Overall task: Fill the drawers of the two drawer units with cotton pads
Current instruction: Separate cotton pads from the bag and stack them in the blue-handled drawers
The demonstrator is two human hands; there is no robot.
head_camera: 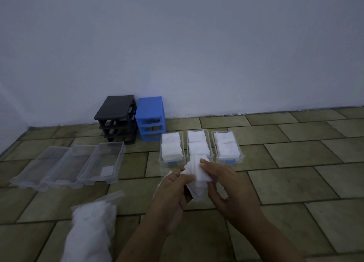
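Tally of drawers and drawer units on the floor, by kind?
Drawer units: 2, black and blue
Drawers holding stacked cotton pads: 3
Clear drawers not yet filled: 3; the rightmost holds one white square
Total: 8

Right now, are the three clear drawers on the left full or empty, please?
Nearly empty: the three clear drawers show bare bottoms, apart from one cotton pad in the rightmost.
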